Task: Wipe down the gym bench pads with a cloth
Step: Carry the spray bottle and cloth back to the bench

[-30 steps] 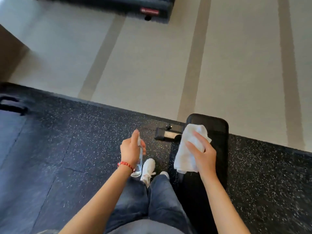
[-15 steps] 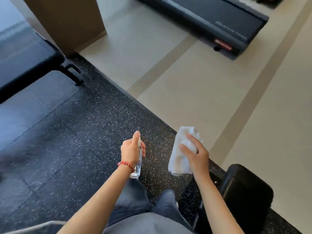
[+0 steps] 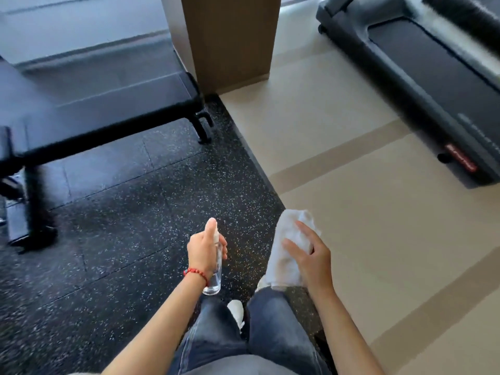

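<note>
Speckled black rubber flooring [image 3: 113, 239] is meeting beige floor [image 3: 378, 239] under the person's feet. Nearest, the left hand [image 3: 203, 251] is gripping a clear spray bottle [image 3: 215, 274], while the right hand [image 3: 311, 255] is clutching the white cloth [image 3: 284, 255]. Farther left, the black bench pad [image 3: 108, 109] is standing well apart; a treadmill [image 3: 433, 77] is sitting far right.

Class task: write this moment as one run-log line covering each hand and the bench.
left hand: holds spray bottle | right hand: holds white cloth | bench: apart, untouched | phase: between pads
</note>
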Tool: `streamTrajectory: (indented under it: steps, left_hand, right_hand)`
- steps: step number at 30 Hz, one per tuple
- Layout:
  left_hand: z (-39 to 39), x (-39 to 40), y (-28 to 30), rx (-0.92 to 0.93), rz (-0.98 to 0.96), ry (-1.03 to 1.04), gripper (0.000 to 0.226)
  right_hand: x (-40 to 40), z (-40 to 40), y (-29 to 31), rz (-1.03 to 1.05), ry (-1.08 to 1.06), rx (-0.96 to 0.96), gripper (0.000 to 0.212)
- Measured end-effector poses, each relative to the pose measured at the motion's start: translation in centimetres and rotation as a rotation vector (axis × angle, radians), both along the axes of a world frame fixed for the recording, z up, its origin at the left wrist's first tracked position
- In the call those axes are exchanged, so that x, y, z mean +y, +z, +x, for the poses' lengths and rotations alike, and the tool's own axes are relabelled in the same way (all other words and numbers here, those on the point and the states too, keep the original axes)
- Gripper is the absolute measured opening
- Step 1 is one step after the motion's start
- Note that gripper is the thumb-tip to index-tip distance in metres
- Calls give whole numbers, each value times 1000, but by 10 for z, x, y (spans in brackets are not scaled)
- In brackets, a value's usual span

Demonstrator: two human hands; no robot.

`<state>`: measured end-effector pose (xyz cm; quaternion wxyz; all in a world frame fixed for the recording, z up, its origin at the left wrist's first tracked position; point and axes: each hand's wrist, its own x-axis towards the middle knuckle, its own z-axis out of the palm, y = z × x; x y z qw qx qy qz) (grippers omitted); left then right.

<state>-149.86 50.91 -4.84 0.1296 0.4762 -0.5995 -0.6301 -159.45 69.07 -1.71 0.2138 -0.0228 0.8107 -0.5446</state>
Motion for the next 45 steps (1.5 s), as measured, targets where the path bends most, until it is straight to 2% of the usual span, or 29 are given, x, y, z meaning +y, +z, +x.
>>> streamTrajectory:
  steps: [7,18,28,37,45]
  left_hand:
    - [-66,-64,-8,-25,-18,119,65]
    - [-183,-176,15,-10,-30,391,62]
    - [-243,-323,4,-11,-26,487,61]
    - [-299,-479,-7,-42,35,466,60]
    - [-331,-542,-23,-122,78,553,59]
  right_hand:
    - [-78,-95,-5,-49,138,6,48]
    - [-216,-257,18,-56,341,28,45]
    - [-367,-311,-7,-20,456,-29,47]
    - [-519,-360,-14,-19,359,0,48]
    - [-602,-399,-15,1,396,-36,49]
